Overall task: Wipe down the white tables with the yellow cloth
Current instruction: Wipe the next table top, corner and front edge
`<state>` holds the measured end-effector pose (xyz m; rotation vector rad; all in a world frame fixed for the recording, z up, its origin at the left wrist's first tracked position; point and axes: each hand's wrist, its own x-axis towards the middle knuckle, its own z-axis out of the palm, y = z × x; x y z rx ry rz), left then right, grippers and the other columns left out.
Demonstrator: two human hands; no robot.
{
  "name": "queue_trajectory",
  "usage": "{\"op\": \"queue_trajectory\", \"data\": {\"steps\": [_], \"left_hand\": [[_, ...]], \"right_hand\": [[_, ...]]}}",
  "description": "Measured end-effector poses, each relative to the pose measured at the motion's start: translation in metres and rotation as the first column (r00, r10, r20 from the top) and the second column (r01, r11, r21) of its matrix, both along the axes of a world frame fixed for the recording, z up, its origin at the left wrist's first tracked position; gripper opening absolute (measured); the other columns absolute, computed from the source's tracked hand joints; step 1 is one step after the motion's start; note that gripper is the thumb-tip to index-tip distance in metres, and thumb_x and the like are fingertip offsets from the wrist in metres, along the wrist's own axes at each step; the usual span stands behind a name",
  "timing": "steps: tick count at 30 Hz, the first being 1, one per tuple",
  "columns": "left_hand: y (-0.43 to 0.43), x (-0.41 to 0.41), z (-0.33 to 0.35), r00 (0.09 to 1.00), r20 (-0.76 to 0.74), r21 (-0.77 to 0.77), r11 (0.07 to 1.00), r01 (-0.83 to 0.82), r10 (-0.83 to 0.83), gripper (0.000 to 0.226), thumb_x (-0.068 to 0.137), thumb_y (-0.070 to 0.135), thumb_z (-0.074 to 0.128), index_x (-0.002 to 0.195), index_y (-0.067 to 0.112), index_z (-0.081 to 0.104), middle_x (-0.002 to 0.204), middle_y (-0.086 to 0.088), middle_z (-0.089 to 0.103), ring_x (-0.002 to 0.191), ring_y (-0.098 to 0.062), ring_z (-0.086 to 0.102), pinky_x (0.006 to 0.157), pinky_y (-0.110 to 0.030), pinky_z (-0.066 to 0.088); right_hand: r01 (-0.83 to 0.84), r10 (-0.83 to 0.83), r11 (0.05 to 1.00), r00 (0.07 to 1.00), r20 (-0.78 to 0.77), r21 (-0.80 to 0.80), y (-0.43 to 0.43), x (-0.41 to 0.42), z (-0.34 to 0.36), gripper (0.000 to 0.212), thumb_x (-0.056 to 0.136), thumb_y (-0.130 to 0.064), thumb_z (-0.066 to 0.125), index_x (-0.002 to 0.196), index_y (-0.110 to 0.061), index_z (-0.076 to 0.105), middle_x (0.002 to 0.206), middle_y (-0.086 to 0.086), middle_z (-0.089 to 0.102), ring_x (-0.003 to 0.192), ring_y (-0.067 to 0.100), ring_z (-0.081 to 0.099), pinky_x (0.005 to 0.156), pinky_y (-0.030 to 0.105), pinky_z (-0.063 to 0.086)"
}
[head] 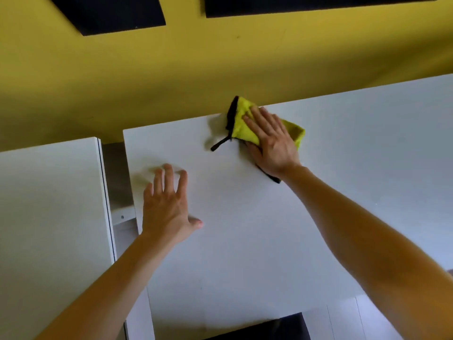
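Fingers [169,176] of my left hand [166,207] spread loose and hold nothing, over the white table [245,253] at centre-left. Farther up, right of centre, my right hand [272,141] presses flat, fingers straight, on the yellow cloth [241,123] at the table's far edge, against the yellow wall [147,82].

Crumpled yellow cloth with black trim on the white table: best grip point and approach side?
Probably pinch the raised fold at the far-left corner of the yellow cloth, along its black trim, coming from above and left. That corner stands up off the white table, while the right hand presses flat over the middle and right, and the yellow wall blocks the far side.
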<state>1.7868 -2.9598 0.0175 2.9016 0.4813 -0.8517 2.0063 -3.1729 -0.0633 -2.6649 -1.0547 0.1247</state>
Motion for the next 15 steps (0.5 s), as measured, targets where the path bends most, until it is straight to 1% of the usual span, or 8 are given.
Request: {"op": "queue_trajectory", "data": {"steps": [2, 3, 5, 6, 8, 11, 13, 15], "left_hand": [[0.0, -0.001, -0.002, 1.0, -0.011, 0.005, 1.0, 0.009, -0.009, 0.14, 0.073, 0.088, 0.073, 0.169, 0.023, -0.006, 0.179, -0.018, -0.012, 0.167, -0.041, -0.003, 0.132, -0.054, 0.021], [0.001, -0.002, -0.002, 1.0, -0.004, 0.007, 1.0, 0.006, -0.006, 0.14, 0.073, 0.089, 0.073, 0.169, 0.024, -0.006, 0.179, -0.017, -0.012, 0.167, -0.04, -0.003, 0.132, -0.053, 0.021], [0.003, -0.004, -0.004, 1.0, 0.026, 0.01, 1.0, 0.002, -0.002, 0.14, 0.071, 0.091, 0.072, 0.168, 0.026, -0.004, 0.18, -0.015, -0.01, 0.168, -0.038, -0.001, 0.131, -0.052, 0.022], [0.004, -0.004, -0.005, 0.999, 0.035, 0.009, 1.0, 0.001, -0.002, 0.139, 0.07, 0.091, 0.073, 0.168, 0.027, -0.003, 0.18, -0.014, -0.009, 0.167, -0.038, 0.0, 0.131, -0.052, 0.022], [0.003, -0.004, -0.006, 0.999, 0.033, 0.005, 1.0, -0.008, 0.007, 0.139, 0.069, 0.089, 0.075, 0.167, 0.027, -0.001, 0.18, -0.014, -0.008, 0.167, -0.038, 0.001, 0.13, -0.053, 0.023], [-0.002, -0.002, -0.005, 0.999, 0.037, 0.006, 0.999, -0.036, 0.036, 0.139, 0.066, 0.081, 0.082, 0.167, 0.026, 0.004, 0.179, -0.015, -0.004, 0.167, -0.038, 0.003, 0.13, -0.053, 0.024], [-0.005, -0.002, -0.005, 0.997, 0.045, 0.002, 0.998, -0.062, 0.062, 0.138, 0.062, 0.075, 0.086, 0.167, 0.025, 0.01, 0.179, -0.015, 0.0, 0.166, -0.037, 0.005, 0.13, -0.053, 0.025], [-0.006, -0.001, -0.007, 0.996, 0.039, 0.001, 0.997, -0.082, 0.082, 0.139, 0.06, 0.071, 0.088, 0.167, 0.024, 0.013, 0.179, -0.014, 0.002, 0.166, -0.038, 0.004, 0.131, -0.053, 0.025]], "right_hand": [[0.281, -0.282, 0.957, 0.959, -0.005, -0.069, -0.06, 0.033, 0.006, 0.069, 0.11, -0.057, 0.039, 0.172, -0.027, 0.029, 0.181, 0.006, 0.019, 0.168, 0.03, 0.015, 0.133, 0.055, 0.018], [0.368, -0.372, 0.923, 0.928, -0.023, -0.109, -0.08, 0.045, 0.009, 0.072, 0.11, -0.06, 0.035, 0.173, -0.028, 0.022, 0.182, 0.006, 0.013, 0.169, 0.029, 0.009, 0.134, 0.056, 0.016], [0.425, -0.435, 0.888, 0.9, -0.025, -0.176, -0.088, 0.05, 0.011, 0.078, 0.109, -0.065, 0.031, 0.175, -0.028, 0.011, 0.183, 0.006, 0.004, 0.169, 0.028, 0.0, 0.135, 0.057, 0.01], [0.412, -0.421, 0.892, 0.907, -0.007, -0.188, -0.076, 0.043, 0.012, 0.079, 0.109, -0.067, 0.03, 0.175, -0.028, 0.009, 0.183, 0.007, 0.003, 0.169, 0.028, -0.001, 0.134, 0.059, 0.008], [0.323, -0.325, 0.93, 0.945, 0.02, -0.177, -0.039, 0.015, 0.01, 0.077, 0.11, -0.067, 0.032, 0.175, -0.03, 0.011, 0.183, 0.01, 0.005, 0.169, 0.03, 0.001, 0.133, 0.064, 0.008], [0.031, -0.026, 0.993, 0.999, 0.04, -0.112, 0.032, -0.044, 0.005, 0.067, 0.112, -0.059, 0.037, 0.173, -0.039, 0.017, 0.181, 0.014, 0.011, 0.167, 0.044, 0.008, 0.125, 0.075, 0.013], [-0.135, 0.142, 0.981, 0.989, 0.04, -0.142, 0.06, -0.068, 0.009, 0.062, 0.114, -0.055, 0.031, 0.172, -0.046, 0.012, 0.183, 0.004, 0.008, 0.166, 0.048, 0.004, 0.124, 0.08, 0.008], [-0.211, 0.216, 0.97, 0.976, 0.031, -0.123, 0.057, -0.063, 0.006, 0.059, 0.115, -0.047, 0.032, 0.172, -0.045, 0.016, 0.182, -0.002, 0.012, 0.167, 0.044, 0.003, 0.126, 0.077, 0.006]]}}
